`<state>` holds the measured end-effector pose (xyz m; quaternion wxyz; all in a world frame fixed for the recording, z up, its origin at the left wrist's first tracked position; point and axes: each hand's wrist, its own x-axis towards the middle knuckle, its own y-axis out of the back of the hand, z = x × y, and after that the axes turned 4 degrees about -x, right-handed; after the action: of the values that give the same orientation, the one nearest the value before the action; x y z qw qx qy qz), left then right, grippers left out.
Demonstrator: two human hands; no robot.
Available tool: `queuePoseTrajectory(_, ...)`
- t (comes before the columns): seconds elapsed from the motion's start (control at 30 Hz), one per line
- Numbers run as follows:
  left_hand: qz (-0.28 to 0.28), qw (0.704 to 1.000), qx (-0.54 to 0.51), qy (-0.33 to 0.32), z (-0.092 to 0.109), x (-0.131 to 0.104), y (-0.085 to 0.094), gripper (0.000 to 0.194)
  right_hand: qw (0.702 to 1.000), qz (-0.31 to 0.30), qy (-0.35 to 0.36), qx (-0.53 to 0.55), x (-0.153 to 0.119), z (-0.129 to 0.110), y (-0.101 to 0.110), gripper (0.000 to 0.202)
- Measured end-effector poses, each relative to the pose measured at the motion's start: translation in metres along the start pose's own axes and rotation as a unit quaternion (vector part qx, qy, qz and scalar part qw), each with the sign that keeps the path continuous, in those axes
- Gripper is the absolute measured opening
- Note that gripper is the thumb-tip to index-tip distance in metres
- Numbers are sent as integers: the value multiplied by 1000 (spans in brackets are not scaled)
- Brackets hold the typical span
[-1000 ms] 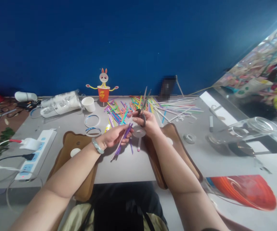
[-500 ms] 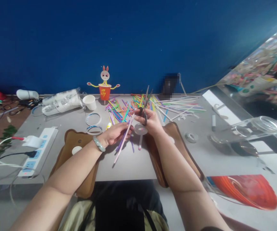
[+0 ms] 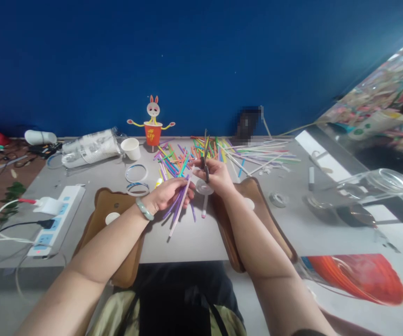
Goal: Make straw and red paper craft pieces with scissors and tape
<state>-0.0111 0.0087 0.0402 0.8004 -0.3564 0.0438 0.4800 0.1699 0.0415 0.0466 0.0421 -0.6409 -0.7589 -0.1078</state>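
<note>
Several straws (image 3: 180, 207), purple and pale pink, are gripped in my left hand (image 3: 171, 193), their lower ends fanning out over the table. My right hand (image 3: 218, 176) is closed on dark-handled scissors (image 3: 206, 142) whose blades point up and away. Its fingertips meet the straws' upper ends, though whether they pinch them I cannot tell. Under my right hand, a pale round disc (image 3: 204, 188) lies above a short white stick (image 3: 204, 207) with a pink end. Beyond both hands spreads a heap of short coloured straw pieces (image 3: 175, 161).
Longer straws (image 3: 264, 151) lie at the back right. A red cup with a rabbit figure (image 3: 152, 133), a white paper cup (image 3: 130, 149) and bagged cups (image 3: 91, 148) stand or lie at back left. Brown pads (image 3: 115, 238) flank the middle; a power strip (image 3: 56, 221) is left, a glass jar (image 3: 365, 186) right.
The scissors have turned more upright and their blades have come closer together. Purple straws in my left hand have fanned out slightly. Both hands stay in nearly the same place.
</note>
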Motion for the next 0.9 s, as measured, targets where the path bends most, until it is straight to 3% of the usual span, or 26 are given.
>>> queuePoseTrajectory(0.47,-30,998,-32,-34,-9,6,3,15,1000,-12,-13,1,-1,5,-4,44)
queuePoseTrajectory(0.67,-18,998,-53,-27,-6,5,2,20,999,-22,-33,29,-3,5,-8,48)
queuePoseTrajectory(0.9,-41,996,-53,-56,-6,5,-1,23,997,-25,-53,59,-3,7,-11,52)
